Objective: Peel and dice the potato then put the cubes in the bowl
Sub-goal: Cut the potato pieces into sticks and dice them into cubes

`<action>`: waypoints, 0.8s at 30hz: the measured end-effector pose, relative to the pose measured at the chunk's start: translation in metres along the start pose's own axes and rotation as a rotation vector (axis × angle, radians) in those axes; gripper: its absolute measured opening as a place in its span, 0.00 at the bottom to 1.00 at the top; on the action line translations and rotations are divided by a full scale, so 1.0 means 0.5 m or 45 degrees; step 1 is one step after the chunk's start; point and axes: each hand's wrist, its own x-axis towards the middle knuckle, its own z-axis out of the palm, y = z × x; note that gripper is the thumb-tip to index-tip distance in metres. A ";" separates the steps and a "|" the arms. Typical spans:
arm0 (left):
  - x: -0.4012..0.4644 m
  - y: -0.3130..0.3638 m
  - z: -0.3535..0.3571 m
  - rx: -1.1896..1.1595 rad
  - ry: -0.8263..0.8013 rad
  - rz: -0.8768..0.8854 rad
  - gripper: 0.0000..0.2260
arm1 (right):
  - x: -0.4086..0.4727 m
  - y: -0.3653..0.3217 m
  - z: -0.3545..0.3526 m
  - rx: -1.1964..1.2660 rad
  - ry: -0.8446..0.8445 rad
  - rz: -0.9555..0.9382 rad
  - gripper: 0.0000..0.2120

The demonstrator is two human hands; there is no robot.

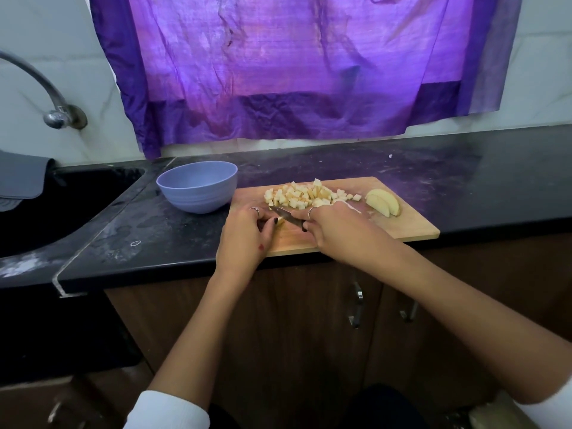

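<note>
A wooden cutting board [411,229] lies on the black counter. A pile of pale potato cubes [309,195] sits at its far side, and two or three peeled potato slices [383,202] lie to the right of the pile. My right hand [337,229] grips a small knife [286,215], its blade pointing left across the board. My left hand [247,239] holds a small potato piece [280,222] down by the blade; the piece is mostly hidden under my fingers. An empty lilac bowl [198,187] stands just left of the board.
A black sink [46,205] lies at the left, with a curved metal tap [55,113] on the wall above and a grey mat [21,181] beside it. Purple cloth [278,72] hangs behind the counter. Below the counter edge are wooden cabinet doors with metal handles [357,305].
</note>
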 end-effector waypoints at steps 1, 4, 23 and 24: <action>0.000 0.000 0.000 -0.003 -0.001 0.007 0.08 | 0.009 -0.003 -0.001 -0.021 -0.020 0.008 0.16; 0.001 -0.001 0.000 -0.014 -0.016 0.019 0.07 | 0.033 -0.014 0.002 -0.041 -0.083 0.015 0.16; 0.000 0.003 -0.001 0.006 0.005 0.002 0.08 | -0.012 -0.011 0.011 -0.015 0.003 0.009 0.21; 0.001 0.000 0.000 0.003 -0.001 0.011 0.07 | -0.009 -0.013 0.010 -0.028 -0.005 0.009 0.21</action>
